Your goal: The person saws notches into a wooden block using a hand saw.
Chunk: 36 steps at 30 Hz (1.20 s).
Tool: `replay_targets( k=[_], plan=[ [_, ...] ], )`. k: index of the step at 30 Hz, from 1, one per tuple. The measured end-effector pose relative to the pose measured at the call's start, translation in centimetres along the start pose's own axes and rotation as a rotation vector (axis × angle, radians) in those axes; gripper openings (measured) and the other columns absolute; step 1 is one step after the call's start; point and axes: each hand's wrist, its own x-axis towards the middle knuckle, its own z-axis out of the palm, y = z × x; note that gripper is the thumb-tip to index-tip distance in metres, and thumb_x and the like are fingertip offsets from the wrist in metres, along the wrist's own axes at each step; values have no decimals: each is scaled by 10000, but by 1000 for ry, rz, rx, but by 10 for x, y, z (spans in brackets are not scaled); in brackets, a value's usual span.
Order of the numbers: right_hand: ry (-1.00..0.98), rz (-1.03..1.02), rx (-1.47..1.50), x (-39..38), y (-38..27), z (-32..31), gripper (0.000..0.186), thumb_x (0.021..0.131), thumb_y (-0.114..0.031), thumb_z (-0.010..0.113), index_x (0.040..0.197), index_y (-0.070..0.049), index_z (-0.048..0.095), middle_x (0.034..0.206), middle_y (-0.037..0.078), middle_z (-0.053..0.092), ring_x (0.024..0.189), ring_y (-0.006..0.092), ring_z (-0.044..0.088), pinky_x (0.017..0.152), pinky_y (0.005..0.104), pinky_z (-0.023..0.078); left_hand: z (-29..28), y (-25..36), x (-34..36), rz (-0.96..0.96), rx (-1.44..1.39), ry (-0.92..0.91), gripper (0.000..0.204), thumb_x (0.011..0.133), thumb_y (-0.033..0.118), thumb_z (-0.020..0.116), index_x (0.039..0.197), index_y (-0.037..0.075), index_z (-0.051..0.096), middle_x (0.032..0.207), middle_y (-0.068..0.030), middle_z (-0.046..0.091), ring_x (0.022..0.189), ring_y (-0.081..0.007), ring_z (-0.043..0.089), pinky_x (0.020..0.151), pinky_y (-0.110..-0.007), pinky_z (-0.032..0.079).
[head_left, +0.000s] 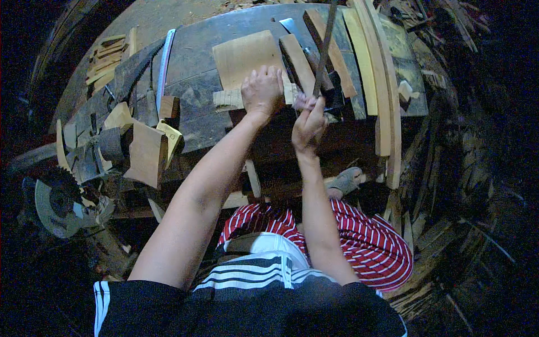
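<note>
My left hand (261,92) is closed over a pale wooden strip (224,100) lying across the near end of a flat light-brown board (241,59), its fingers curled onto the wood. To its right, my right hand (309,122) grips the lower end of a long narrow dark tool (324,51), with pinkish material at the grip. The tool points upward, away from me. A short wooden plank (297,62) lies just left of the tool, and dark tool bodies partly show beneath it.
The dark workbench (191,56) holds long timber strips (383,123) at right, a steel ruler (165,62), a yellow square (174,140), wooden offcuts (143,151) and small sticks (104,62). A circular saw (56,208) sits at lower left; scrap wood (426,241) lies at right.
</note>
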Motion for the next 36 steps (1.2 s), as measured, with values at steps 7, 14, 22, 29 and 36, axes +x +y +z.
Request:
replay_targets(
  k=[7, 14, 22, 29, 36],
  plan=[
    [-349, 140, -170, -30, 7, -14, 135, 854, -123, 459, 961, -47, 494, 761, 218, 625, 721, 410, 612, 610, 508, 453, -5, 4, 0, -12, -38, -126, 291, 911, 314, 440, 840, 92, 616, 853, -109, 605, 825, -283, 610, 713, -411, 482],
    [-332, 119, -360, -72, 21, -12, 193, 861, -122, 456, 1041, -51, 463, 753, 235, 619, 720, 424, 605, 612, 537, 437, 3, 1, 0, 11, -20, -23, 245, 870, 321, 510, 779, 123, 621, 769, -71, 602, 731, -250, 610, 641, -399, 484],
    [-281, 111, -331, -80, 14, -26, 196, 854, -92, 427, 1034, -22, 461, 739, 266, 604, 713, 444, 592, 608, 548, 427, -8, 0, -3, 11, -75, 62, 236, 866, 321, 516, 764, 133, 615, 771, -60, 601, 742, -240, 609, 631, -400, 485],
    [-400, 134, -491, -86, 14, -25, 151, 891, -146, 444, 999, -44, 470, 689, 218, 621, 657, 397, 623, 541, 515, 462, -16, -5, -3, 26, -42, -10, 251, 887, 331, 479, 812, 127, 603, 827, -59, 620, 763, -247, 618, 635, -391, 492],
    [-221, -30, -336, -41, -14, -8, 190, 898, -200, 443, 1023, -63, 481, 737, 257, 616, 719, 439, 605, 622, 559, 442, -14, -5, -4, 33, -49, -32, 256, 896, 338, 467, 817, 128, 591, 822, -63, 609, 764, -250, 614, 645, -384, 493]
  ],
)
